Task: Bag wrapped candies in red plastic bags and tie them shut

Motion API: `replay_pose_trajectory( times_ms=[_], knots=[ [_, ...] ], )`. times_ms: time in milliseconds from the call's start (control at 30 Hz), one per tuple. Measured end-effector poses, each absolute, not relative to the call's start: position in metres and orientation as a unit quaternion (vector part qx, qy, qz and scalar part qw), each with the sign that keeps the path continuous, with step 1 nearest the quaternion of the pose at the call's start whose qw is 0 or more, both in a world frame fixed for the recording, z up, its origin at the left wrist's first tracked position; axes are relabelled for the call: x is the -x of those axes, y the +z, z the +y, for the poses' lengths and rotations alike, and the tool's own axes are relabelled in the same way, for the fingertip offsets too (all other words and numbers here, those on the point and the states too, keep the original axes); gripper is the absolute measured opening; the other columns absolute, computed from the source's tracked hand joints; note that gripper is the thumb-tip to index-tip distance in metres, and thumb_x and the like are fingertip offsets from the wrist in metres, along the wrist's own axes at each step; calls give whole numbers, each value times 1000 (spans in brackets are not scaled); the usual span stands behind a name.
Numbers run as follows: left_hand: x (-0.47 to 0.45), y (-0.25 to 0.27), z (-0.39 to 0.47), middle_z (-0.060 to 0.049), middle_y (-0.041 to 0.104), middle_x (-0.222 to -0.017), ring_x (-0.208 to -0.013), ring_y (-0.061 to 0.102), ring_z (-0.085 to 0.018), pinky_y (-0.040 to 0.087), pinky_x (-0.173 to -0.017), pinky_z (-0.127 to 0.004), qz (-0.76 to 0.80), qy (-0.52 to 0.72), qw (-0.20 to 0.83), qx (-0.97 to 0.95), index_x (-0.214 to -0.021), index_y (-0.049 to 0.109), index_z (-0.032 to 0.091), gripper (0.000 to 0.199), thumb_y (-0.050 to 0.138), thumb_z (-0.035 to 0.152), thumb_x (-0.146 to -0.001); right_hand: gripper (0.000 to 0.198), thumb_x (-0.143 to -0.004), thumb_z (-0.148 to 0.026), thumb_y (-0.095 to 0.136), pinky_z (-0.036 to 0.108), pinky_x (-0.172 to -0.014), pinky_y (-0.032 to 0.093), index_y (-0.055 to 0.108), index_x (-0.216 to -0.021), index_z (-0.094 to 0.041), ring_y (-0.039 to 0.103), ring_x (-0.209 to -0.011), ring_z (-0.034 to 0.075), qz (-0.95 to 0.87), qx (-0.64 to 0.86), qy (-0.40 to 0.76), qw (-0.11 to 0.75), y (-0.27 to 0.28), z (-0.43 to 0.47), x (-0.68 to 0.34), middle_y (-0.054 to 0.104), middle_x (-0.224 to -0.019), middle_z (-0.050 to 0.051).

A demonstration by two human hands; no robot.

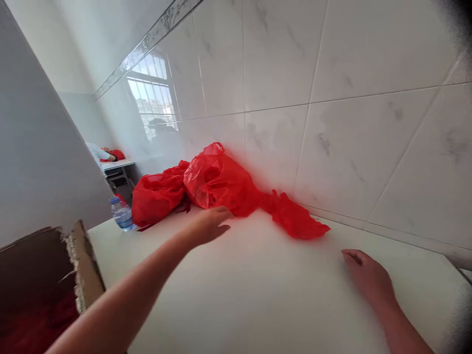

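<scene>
Several red plastic bags lie along the tiled wall: a full, rounded red plastic bag (217, 179), a flatter bulging red bag (157, 196) to its left, and a limp, crumpled red bag (298, 219) to its right. My left hand (212, 223) reaches across the table in front of the rounded bag. Its thumb stands apart from its fingers, and nothing shows in it; whether it touches the bag I cannot tell. Over the right side of the table is my right hand (370, 278), fingers curled in, with nothing visible in them. The crumpled bag is the thing nearest to it.
White table (258, 295) against a tiled wall (276, 147). A clear water bottle (123, 215) with a blue cap stands at its left end. An open cardboard box (86, 265) with dark red contents sits lower left. Beyond a grey partition (44, 137), a person's arm (96, 151) shows.
</scene>
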State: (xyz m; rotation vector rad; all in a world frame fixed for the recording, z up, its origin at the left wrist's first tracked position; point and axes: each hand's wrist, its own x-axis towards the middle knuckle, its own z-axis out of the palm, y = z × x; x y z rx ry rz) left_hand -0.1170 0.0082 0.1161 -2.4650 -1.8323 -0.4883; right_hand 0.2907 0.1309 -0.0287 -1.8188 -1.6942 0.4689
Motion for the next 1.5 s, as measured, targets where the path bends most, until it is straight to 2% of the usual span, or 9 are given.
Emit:
replay_pose_trajectory(
  times_ms=[167,300,433,567,733,833,1067,1300,1500],
  knots=[
    [13,70,85,-6,51,-136,-116,54,-21,44,-97,-31,-516,-186,-49,835,-132,48,28,53,61,25,-80,37,-79,-43,41,29,-65,43,62,-104,-24,62,-79,19,-612,685,213,333,-35,133,-288,68,-96,2],
    [-47,32,120,-19,37,-144,-124,46,-35,47,-92,-44,-542,-206,-64,812,-141,38,21,76,69,28,-72,47,-82,-47,39,29,-66,44,51,-121,-23,61,-76,18,-601,682,211,359,-37,132,-286,65,-95,2],
    [-74,0,112,-11,61,-114,-107,56,-30,46,-90,-44,-534,-212,-73,815,-106,65,22,30,62,24,-76,64,-82,-58,39,30,-71,46,39,-135,-21,60,-90,19,-576,683,191,407,-34,132,-278,55,-121,8],
    [-72,-15,80,-4,63,-100,-96,55,-20,44,-90,-33,-501,-230,-91,830,-94,66,23,19,58,18,-79,70,-79,-52,48,34,-89,42,36,-140,-19,50,-115,24,-598,633,184,456,-32,132,-263,45,-135,11],
    [-51,-15,66,-4,61,-97,-90,53,-23,43,-79,-33,-496,-241,-126,824,-90,64,22,31,75,34,-64,40,-62,-18,52,28,-69,40,65,-99,-24,58,-77,18,-614,588,283,445,-30,126,-249,66,-86,1],
    [-35,-14,74,-5,60,-85,-83,51,-23,40,-75,-34,-532,-273,-136,790,-78,59,19,18,68,33,-70,23,-59,-18,46,25,-56,37,62,-75,-21,52,-60,15,-573,589,313,475,-30,125,-257,61,-67,-2],
    [0,-11,84,-2,53,-70,-69,49,-18,36,-64,-30,-597,-373,-207,679,-68,49,19,19,46,28,-84,20,-67,-34,46,26,-47,36,53,-78,-19,44,-50,13,-459,582,366,562,-18,123,-285,52,-58,-3],
    [-32,-9,70,-9,61,-109,-81,62,-19,47,-54,-25,-507,-460,-391,615,-128,37,23,58,49,57,-82,23,-62,-25,54,25,-55,39,57,-85,-21,52,-64,16,-514,569,370,525,-13,102,-226,62,-73,-2],
    [-31,-12,79,-10,68,-96,-87,64,-25,51,-70,-33,-418,-609,-553,386,-102,59,17,43,70,41,-69,26,-62,-31,67,29,-65,47,61,-84,-19,58,-73,19,-545,493,475,484,-14,96,-211,66,-79,1]
  ],
)
